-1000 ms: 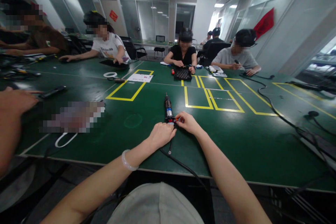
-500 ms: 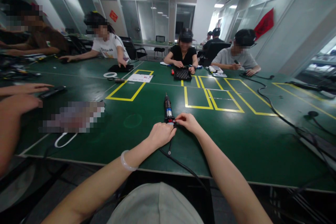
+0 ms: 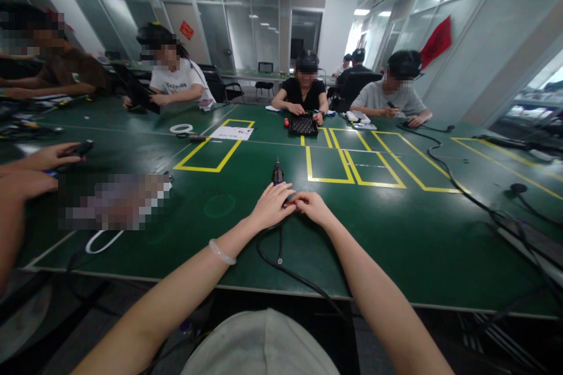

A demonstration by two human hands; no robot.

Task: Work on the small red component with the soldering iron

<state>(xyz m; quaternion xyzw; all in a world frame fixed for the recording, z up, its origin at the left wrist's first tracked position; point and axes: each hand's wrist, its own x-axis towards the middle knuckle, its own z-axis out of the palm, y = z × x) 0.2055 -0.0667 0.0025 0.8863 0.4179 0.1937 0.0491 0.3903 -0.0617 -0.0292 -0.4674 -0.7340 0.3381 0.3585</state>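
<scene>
A black electric screwdriver (image 3: 277, 174) with a narrow bit lies on the green table, its bit pointing away from me. My left hand (image 3: 273, 205) is laid over its body, the fingers curled across it and hiding the middle. At the rear end, my right hand (image 3: 311, 207) pinches something small; a bit of red shows between the fingertips, and the rest is hidden. The fingertips of both hands almost meet there. From under my hands a black cable (image 3: 299, 277) loops toward the table's front edge, beside a thin lead with a small ring end (image 3: 280, 261).
Yellow tape outlines (image 3: 329, 180) mark the green table (image 3: 391, 240). A blurred-out item (image 3: 118, 202) with a white strap lies left, near another person's hands (image 3: 57, 158). Further off are a paper sheet (image 3: 231, 133), a white ring (image 3: 181, 129) and a black tray (image 3: 303, 125). Several people sit around.
My left hand has slid forward over the screwdriver, covering its silver and blue band. My right hand stays at the rear end. Across the table, a person has lifted a black flat object.
</scene>
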